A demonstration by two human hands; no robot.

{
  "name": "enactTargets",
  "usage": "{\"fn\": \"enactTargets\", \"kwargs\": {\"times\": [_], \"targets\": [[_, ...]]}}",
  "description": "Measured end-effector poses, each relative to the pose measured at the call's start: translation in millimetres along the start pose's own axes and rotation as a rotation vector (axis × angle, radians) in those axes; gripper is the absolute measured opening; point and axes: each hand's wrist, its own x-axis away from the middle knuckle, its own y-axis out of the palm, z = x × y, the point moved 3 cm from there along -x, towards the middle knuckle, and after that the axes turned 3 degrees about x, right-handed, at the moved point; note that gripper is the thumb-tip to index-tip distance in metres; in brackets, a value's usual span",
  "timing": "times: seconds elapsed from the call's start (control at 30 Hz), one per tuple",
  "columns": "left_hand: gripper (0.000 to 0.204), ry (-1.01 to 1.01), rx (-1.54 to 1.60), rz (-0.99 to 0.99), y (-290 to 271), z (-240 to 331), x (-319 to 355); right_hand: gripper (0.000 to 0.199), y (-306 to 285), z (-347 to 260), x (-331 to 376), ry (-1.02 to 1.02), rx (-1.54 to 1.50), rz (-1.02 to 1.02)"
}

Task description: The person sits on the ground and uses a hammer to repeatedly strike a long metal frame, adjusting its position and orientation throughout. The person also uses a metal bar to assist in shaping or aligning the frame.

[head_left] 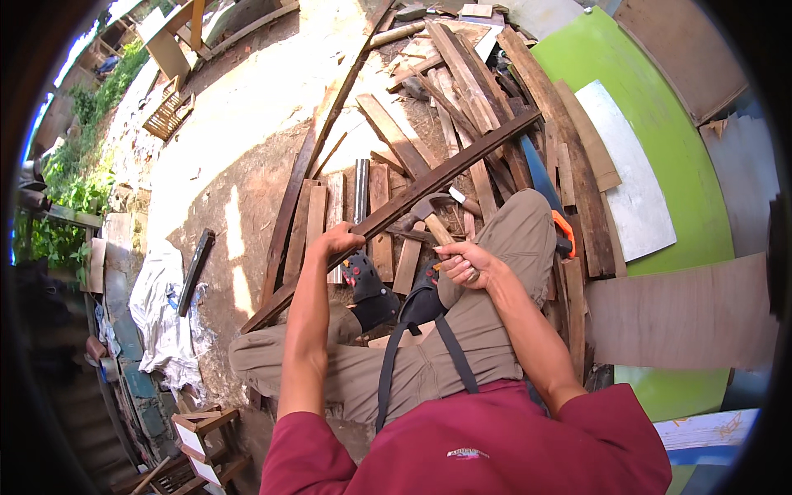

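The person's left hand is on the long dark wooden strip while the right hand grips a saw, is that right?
Not quite: the tool is wrong. The head view shows the right hand gripping a hammer. The left hand is indeed on the long dark wooden strip.

The claw hammer (439, 228) has a metal head and smooth wooden handle; the long strip (445, 174) is rough-looking wood. Clogs (369, 283) are matt plastic, trousers (495, 330) and T-shirt (528, 441) matt cloth.
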Motion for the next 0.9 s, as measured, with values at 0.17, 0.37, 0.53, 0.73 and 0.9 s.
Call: {"fn": "enactTargets", "kwargs": {"times": [0.17, 0.37, 0.53, 0.73, 0.9], "targets": [[0.049, 0.051, -0.152, 0.028, -25.9, 15.3, 14.0, 0.031, 3.9, -5.9, -37.3, 0.209, 0.123, 0.045], [0.064, 0.006, -0.242, 0.063, -37.7, 38.0, 26.0, 0.025, 1.5, -23.8, -41.7, 0.22, 0.091, -0.027], [0.061, 0.068, -0.23, 0.092, -43.8, 23.1, 14.9, 0.024, 1.4, -24.9, -42.6, 0.218, 0.038, -0.082], [0.054, 0.036, -0.202, 0.093, -41.8, 13.8, 7.7, 0.029, -2.3, -26.3, -46.4, 0.214, 0.017, -0.111], [0.044, 0.049, -0.172, 0.115, -42.2, 33.1, 12.0, 0.033, -14.2, -29.5, -49.2, 0.231, 0.024, -0.11]]}}
